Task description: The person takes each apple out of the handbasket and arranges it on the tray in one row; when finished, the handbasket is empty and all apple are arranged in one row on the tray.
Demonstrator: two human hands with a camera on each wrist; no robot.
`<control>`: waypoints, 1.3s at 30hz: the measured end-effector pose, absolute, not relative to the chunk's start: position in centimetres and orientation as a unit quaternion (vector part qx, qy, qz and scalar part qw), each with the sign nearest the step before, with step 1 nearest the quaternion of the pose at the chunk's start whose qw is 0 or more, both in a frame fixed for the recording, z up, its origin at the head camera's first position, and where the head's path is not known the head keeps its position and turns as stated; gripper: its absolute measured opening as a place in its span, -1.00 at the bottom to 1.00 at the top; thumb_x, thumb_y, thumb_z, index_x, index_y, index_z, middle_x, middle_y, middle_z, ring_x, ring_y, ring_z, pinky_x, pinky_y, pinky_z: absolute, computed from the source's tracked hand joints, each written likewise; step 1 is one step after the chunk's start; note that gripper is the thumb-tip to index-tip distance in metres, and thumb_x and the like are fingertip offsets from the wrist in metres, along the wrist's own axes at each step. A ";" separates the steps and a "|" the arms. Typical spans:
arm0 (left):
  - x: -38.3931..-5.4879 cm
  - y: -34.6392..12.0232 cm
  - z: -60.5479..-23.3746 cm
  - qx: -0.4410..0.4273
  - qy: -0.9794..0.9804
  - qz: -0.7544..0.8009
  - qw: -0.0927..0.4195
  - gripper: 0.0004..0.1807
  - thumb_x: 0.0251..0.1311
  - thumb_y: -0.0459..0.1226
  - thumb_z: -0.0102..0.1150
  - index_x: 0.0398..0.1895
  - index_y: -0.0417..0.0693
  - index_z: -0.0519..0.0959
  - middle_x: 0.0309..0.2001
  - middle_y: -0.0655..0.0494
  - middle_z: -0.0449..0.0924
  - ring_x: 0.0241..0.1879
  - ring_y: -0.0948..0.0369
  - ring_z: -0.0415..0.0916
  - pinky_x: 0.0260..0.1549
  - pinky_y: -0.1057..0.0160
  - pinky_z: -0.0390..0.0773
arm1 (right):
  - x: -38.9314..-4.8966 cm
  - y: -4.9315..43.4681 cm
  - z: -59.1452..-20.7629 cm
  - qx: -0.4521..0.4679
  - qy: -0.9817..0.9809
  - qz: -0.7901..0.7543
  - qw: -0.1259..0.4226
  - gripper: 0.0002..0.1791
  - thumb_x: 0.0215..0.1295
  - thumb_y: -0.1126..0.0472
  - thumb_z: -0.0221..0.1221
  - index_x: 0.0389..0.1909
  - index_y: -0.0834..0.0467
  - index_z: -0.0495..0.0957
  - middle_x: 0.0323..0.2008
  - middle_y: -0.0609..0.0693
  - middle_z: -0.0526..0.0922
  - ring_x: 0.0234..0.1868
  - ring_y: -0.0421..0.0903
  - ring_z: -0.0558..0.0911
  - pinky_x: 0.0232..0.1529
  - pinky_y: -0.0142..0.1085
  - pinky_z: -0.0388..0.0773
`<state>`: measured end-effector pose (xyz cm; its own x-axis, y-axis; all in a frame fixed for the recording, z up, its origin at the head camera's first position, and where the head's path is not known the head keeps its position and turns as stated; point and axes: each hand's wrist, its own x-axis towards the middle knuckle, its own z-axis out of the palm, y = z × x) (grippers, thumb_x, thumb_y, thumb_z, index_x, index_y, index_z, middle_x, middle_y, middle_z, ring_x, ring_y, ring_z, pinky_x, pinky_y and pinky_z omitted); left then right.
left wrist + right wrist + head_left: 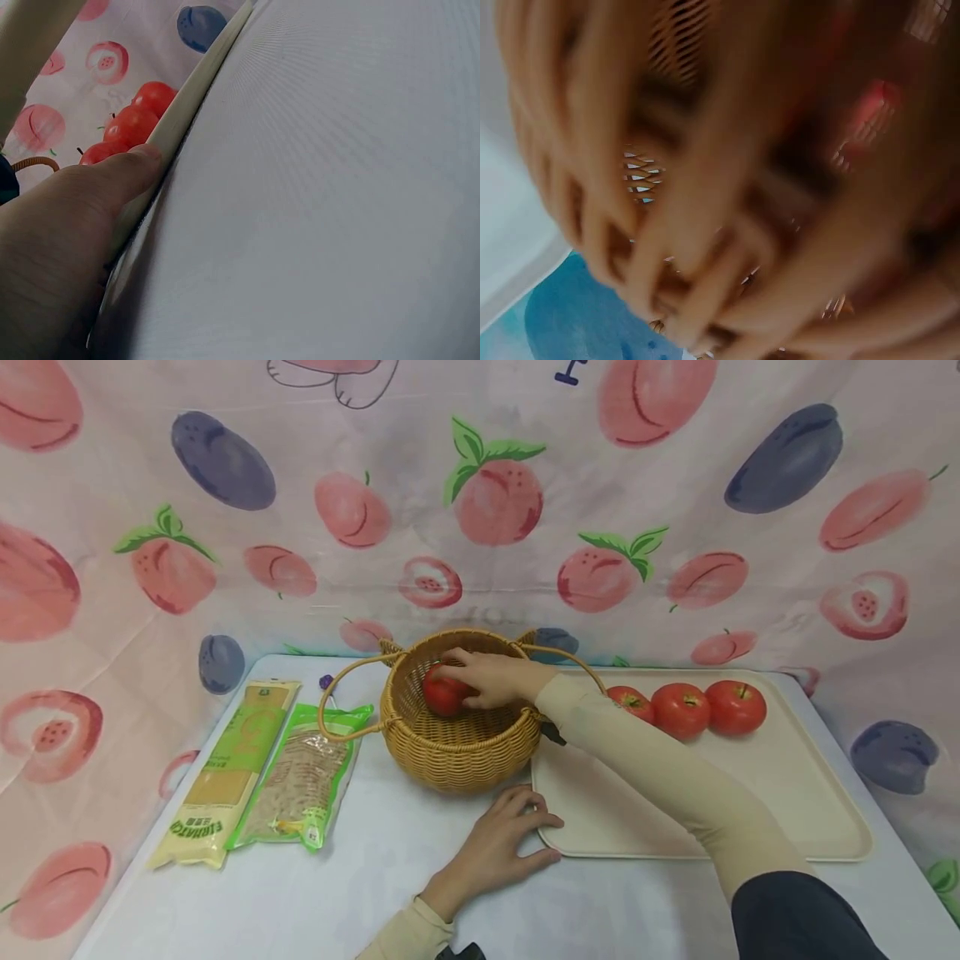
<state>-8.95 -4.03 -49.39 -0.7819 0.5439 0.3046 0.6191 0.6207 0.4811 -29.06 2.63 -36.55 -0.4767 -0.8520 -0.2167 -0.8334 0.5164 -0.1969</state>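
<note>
A red apple is inside the round wicker basket, gripped from above by my right hand, whose forearm crosses the basket's right rim. In the right wrist view the basket's weave fills most of the picture, close and blurred, and hides that hand. My left hand rests at the near left corner of the cream tray, fingers loosely bent. The left wrist view has the thumb lying along the tray's rim. Three more red apples sit in a row at the tray's back.
Left of the basket lie a long yellow-green noodle packet and a clear bag with green edges. A purple lollipop is behind them. Two looped handles stick out from the basket's sides. A fruit-print cloth hangs behind the white table.
</note>
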 end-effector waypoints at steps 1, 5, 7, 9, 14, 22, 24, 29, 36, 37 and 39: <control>-9.0 -4.0 -49.4 -0.323 -0.898 -0.290 0.065 -0.64 0.12 0.13 0.19 -0.02 0.34 0.57 0.00 0.34 0.38 0.26 0.21 0.23 0.18 0.15 0.39 | -29.0 2.5 -36.6 -0.490 0.858 -0.024 0.152 -0.28 0.32 0.08 0.13 0.43 -0.16 0.03 0.45 0.12 -0.03 0.29 0.18 0.36 0.22 -0.01 0.41; -9.0 -4.1 -49.4 -0.322 -0.899 -0.291 0.065 -0.64 0.12 0.13 0.19 -0.02 0.35 0.57 0.00 0.35 0.37 0.27 0.21 0.22 0.19 0.14 0.38 | -28.7 2.3 -36.8 -0.508 0.848 -0.016 0.154 -0.25 0.30 0.13 0.17 0.44 -0.17 0.03 0.44 0.13 -0.04 0.30 0.20 0.35 0.25 0.00 0.38; -9.0 -4.1 -49.4 -0.323 -0.897 -0.294 0.062 -0.64 0.13 0.13 0.19 -0.02 0.36 0.57 0.00 0.35 0.37 0.28 0.20 0.22 0.19 0.13 0.39 | -28.5 2.2 -36.8 -0.525 0.838 -0.026 0.149 -0.28 0.28 0.15 0.18 0.41 -0.16 0.11 0.40 0.13 -0.01 0.25 0.18 0.39 0.25 -0.02 0.38; -8.9 -4.1 -49.4 -0.324 -0.896 -0.296 0.061 -0.64 0.14 0.14 0.18 -0.01 0.36 0.57 0.01 0.34 0.38 0.28 0.20 0.22 0.19 0.12 0.39 | -28.3 2.3 -36.8 -0.538 0.830 -0.034 0.145 -0.32 0.26 0.16 0.20 0.37 -0.16 0.18 0.37 0.12 0.00 0.22 0.16 0.41 0.22 -0.04 0.41; -8.9 -4.1 -49.3 -0.324 -0.897 -0.294 0.061 -0.64 0.14 0.14 0.17 -0.01 0.36 0.57 0.01 0.34 0.38 0.28 0.20 0.22 0.19 0.12 0.39 | -28.0 2.3 -36.6 -0.539 0.828 -0.027 0.152 -0.27 0.23 0.17 0.23 0.38 -0.22 0.17 0.43 0.14 -0.12 0.28 0.29 0.31 0.21 0.08 0.39; -9.0 -4.2 -49.3 -0.323 -0.898 -0.293 0.057 -0.64 0.14 0.13 0.18 -0.01 0.36 0.57 0.01 0.34 0.38 0.28 0.20 0.21 0.20 0.12 0.38 | -27.9 2.2 -36.8 -0.489 0.832 -0.030 0.260 -0.26 0.27 0.05 0.18 0.41 -0.26 0.08 0.45 0.08 -0.21 0.27 0.13 0.36 0.24 -0.03 0.37; -8.9 -4.1 -49.3 -0.324 -0.898 -0.293 0.059 -0.64 0.14 0.13 0.18 -0.01 0.36 0.56 0.01 0.34 0.38 0.28 0.21 0.21 0.20 0.13 0.38 | -27.9 2.2 -36.7 -0.471 0.835 -0.026 0.283 -0.26 0.26 0.03 0.19 0.41 -0.29 0.07 0.44 0.07 -0.22 0.25 0.11 0.38 0.22 -0.05 0.39; -8.9 -4.0 -49.4 -0.327 -0.896 -0.294 0.062 -0.64 0.14 0.13 0.18 -0.01 0.36 0.56 0.01 0.35 0.38 0.27 0.22 0.22 0.20 0.14 0.38 | -27.7 2.4 -36.7 -0.453 0.838 -0.013 0.304 -0.23 0.24 0.02 0.21 0.39 -0.36 0.06 0.44 0.08 -0.23 0.23 0.10 0.40 0.18 -0.06 0.42; -8.9 -4.0 -49.4 -0.327 -0.896 -0.293 0.062 -0.64 0.14 0.13 0.17 -0.01 0.35 0.57 0.01 0.34 0.38 0.28 0.22 0.22 0.21 0.14 0.37 | -27.8 2.4 -36.8 -0.461 0.834 -0.007 0.304 -0.23 0.20 0.01 0.24 0.38 -0.35 0.10 0.42 0.07 -0.16 0.25 0.11 0.37 0.21 -0.03 0.39; -9.0 -4.0 -49.5 -0.328 -0.897 -0.292 0.063 -0.64 0.14 0.13 0.17 -0.01 0.35 0.57 0.01 0.34 0.38 0.28 0.21 0.22 0.21 0.14 0.37 | -27.8 2.4 -36.8 -0.465 0.832 -0.007 0.304 -0.24 0.20 0.01 0.24 0.38 -0.33 0.11 0.41 0.07 -0.14 0.25 0.11 0.37 0.22 -0.04 0.38; -9.0 -4.1 -49.5 -0.327 -0.897 -0.290 0.065 -0.64 0.14 0.13 0.18 -0.01 0.34 0.57 0.01 0.34 0.38 0.27 0.21 0.22 0.21 0.13 0.37 | -27.9 2.3 -36.8 -0.471 0.828 -0.009 0.306 -0.25 0.21 0.02 0.24 0.38 -0.30 0.12 0.38 0.08 -0.11 0.25 0.11 0.36 0.23 -0.04 0.36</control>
